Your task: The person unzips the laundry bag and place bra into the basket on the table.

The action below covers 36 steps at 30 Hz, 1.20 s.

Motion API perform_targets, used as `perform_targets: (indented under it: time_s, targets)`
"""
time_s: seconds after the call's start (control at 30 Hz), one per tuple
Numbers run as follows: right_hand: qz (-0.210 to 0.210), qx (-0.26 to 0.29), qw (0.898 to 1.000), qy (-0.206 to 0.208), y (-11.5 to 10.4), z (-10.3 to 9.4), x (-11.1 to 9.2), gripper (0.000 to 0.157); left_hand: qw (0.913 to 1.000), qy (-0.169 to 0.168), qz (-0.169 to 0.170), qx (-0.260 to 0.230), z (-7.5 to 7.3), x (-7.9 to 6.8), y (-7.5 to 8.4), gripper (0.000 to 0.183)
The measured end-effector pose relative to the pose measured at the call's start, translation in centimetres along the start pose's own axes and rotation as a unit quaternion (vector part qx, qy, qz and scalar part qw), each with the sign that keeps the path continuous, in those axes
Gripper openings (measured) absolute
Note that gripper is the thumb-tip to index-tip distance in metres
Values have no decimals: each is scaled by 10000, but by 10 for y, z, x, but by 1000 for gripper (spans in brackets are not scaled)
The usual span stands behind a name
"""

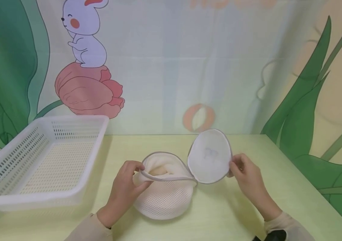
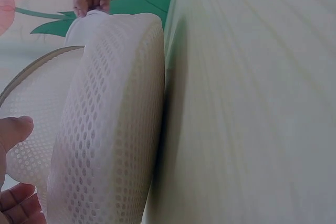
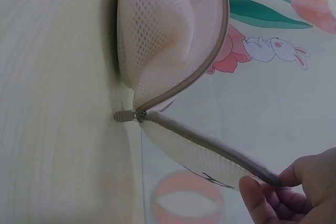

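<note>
A white mesh laundry bag (image 1: 165, 201) with a grey zip edge sits on the table, its round lid (image 1: 209, 157) folded out to the right. Pinched at the rim's left side by my left hand (image 1: 127, 182), the bag's mouth gapes, and pale cloth-like material shows inside. My right hand (image 1: 246, 177) pinches the lid's right edge between thumb and fingers and holds it tilted up. In the right wrist view the zip pull (image 3: 125, 115) hangs where lid and bag meet. The left wrist view shows the bag's mesh side (image 2: 110, 119) standing close to the tabletop.
A white plastic basket (image 1: 82, 190) with slotted walls stands at the left of the table (image 1: 219, 214). Behind the table hangs a printed curtain (image 1: 147, 67) with a rabbit, flowers and leaves; it also runs along the right side.
</note>
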State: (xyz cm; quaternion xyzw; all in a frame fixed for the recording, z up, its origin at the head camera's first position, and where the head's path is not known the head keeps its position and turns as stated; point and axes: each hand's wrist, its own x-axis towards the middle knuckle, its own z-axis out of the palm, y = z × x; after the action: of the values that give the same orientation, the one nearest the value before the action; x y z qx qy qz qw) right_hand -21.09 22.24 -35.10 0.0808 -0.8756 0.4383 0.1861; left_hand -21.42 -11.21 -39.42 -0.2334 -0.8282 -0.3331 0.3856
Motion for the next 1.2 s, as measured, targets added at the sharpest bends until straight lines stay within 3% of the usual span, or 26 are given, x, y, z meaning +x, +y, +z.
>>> perform_targets:
  time_s: [0.4,0.93,1.2]
  targets:
    - [465,270,9985,-141,17,-7,1,13,10000,9,-42,42,0,0,0,48]
    - [1302,-135,9891,-672,30,-13,0,22,9999,-40,-45,93,0,-1,-1,49]
    - [1493,-220,9847,-870,42,-13,0,21,10000,-36,17,52,-1,1,-1,50]
